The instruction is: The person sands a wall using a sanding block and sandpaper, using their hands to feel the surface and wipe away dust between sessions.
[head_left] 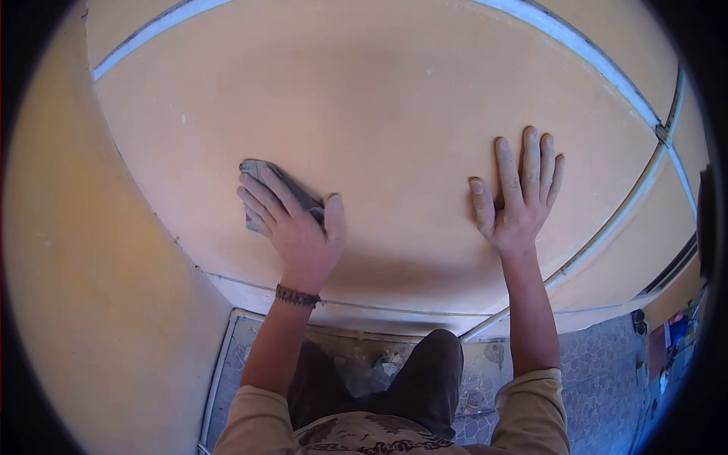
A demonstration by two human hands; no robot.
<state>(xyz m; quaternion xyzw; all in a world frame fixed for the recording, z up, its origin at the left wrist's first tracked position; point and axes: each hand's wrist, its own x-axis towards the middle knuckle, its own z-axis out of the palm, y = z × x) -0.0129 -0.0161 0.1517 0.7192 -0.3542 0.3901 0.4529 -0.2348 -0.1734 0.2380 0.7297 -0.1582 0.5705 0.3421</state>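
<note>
My left hand presses a grey sanding pad flat against an orange-painted wall, fingers spread over the pad. A dark beaded bracelet sits on that wrist. My right hand rests bare on the same wall, palm flat and fingers apart, holding nothing. It is dusty with pale powder.
A pale filled seam runs across the wall at upper right, and another slants down to the floor. A side wall closes in on the left. Patterned floor tiles and my knees lie below. Small objects sit at far right.
</note>
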